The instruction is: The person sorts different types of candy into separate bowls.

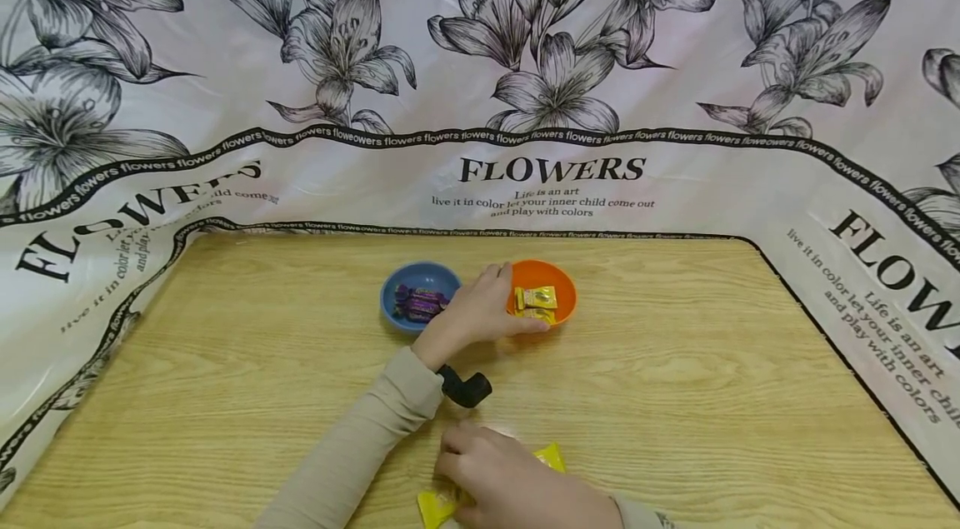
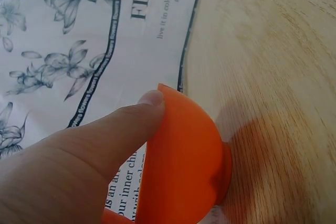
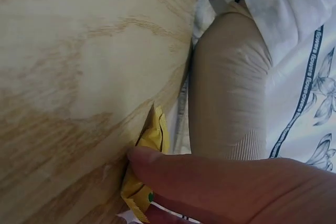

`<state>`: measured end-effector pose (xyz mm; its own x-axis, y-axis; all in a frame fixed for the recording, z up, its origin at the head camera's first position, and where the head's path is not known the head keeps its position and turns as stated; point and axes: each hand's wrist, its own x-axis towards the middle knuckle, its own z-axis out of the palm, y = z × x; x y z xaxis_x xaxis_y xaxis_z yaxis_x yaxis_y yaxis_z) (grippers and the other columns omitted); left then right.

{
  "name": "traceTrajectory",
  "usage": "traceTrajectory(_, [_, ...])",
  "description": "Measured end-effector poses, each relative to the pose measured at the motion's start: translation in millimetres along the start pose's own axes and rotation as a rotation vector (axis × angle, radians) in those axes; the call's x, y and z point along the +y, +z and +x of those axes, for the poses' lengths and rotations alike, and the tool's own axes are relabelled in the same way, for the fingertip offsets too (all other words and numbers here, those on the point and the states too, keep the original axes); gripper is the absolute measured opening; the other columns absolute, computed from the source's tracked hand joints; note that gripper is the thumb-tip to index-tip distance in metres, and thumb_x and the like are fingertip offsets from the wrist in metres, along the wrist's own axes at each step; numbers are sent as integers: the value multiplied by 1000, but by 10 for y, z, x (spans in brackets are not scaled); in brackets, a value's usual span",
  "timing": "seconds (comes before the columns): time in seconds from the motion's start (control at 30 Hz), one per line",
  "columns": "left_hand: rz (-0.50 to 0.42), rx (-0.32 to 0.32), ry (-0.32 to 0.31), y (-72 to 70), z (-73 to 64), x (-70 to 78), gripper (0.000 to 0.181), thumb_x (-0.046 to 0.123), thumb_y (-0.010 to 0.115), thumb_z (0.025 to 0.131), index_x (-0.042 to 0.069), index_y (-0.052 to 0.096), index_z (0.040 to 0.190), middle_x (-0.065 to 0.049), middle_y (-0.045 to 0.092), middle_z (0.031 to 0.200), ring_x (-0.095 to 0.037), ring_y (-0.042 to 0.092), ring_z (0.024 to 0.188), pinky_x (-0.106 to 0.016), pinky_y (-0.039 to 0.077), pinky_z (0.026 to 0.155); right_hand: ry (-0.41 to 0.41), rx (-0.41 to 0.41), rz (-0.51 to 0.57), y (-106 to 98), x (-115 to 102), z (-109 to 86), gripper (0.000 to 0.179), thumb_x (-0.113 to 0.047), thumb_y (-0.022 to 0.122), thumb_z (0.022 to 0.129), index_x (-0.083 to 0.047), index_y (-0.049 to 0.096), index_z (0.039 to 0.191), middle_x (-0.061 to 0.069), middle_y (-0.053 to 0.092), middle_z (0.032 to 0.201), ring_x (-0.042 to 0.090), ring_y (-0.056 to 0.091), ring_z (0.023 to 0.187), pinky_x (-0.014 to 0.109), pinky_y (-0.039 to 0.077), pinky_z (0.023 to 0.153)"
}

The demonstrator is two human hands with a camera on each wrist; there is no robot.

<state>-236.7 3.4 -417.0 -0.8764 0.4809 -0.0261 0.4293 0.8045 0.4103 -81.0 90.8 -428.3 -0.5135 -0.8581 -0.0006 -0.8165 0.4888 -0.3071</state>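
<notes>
My left hand (image 1: 480, 304) holds the rim of the orange bowl (image 2: 186, 150), the thumb against its near side. Inside that bowl lie yellow wrapped candies (image 1: 536, 297). Just left of it, the blue bowl (image 1: 390, 321), partly behind my left hand, contains purple wrapped candies (image 1: 420, 304). Close to the front edge, my right hand (image 1: 502, 475) grips a yellow wrapped candy (image 3: 152, 137), thumb across it in the right wrist view. Yellow wrapper ends (image 1: 552, 457) stick out on both sides of this hand; whether they belong to one candy or two is hidden.
Both bowls stand on a wood-grain table (image 1: 697, 396). A white cloth with flower prints and lettering (image 1: 551, 171) rises at the back and sides. A black wrist-camera mount (image 1: 467, 387) juts from my left wrist, above the right hand.
</notes>
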Motion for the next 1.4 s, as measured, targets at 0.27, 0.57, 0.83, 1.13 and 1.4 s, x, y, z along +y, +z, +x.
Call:
traceTrajectory(0.27, [-4, 2, -5, 1, 10, 3, 113, 72, 66, 80, -3, 26, 154, -22, 38, 152, -34, 45, 134, -49, 46, 102, 2, -28, 44, 10, 11, 4, 17, -20, 80, 82, -19, 72, 97, -15, 53, 88, -2, 46, 79, 10, 40, 72])
traceTrajectory(0.57, [-5, 1, -16, -4, 24, 4, 113, 72, 66, 80, -2, 26, 155, -22, 40, 151, -33, 46, 134, -48, 46, 102, -53, 2, 56, 2, 28, 4, 17, -21, 82, 82, -18, 71, 96, -15, 54, 86, -4, 44, 77, 7, 39, 70])
traceTrajectory(0.83, [-10, -3, -9, -8, 27, 13, 113, 71, 66, 80, -3, 26, 154, -22, 40, 151, -34, 47, 133, -49, 46, 101, -95, 15, 59, -145, 0, -24, 16, -20, 80, 83, -19, 71, 97, -15, 53, 87, -4, 43, 79, 6, 36, 69])
traceTrajectory(1.13, [-20, 2, -4, -5, 19, 12, 112, 70, 67, 80, -4, 26, 154, -23, 40, 150, -35, 48, 131, -49, 49, 98, -137, 159, 28, -463, -10, -80, 19, -13, 81, 76, -16, 70, 92, -11, 55, 89, 2, 45, 83, 6, 36, 75])
traceTrajectory(1.4, [-46, -4, 12, -41, -12, 23, 112, 67, 69, 81, -5, 25, 154, -25, 37, 152, -38, 47, 132, -50, 50, 97, -153, 326, 100, -823, 141, -109, 23, -3, 80, 75, -11, 68, 92, -5, 54, 92, 7, 48, 86, 14, 44, 80])
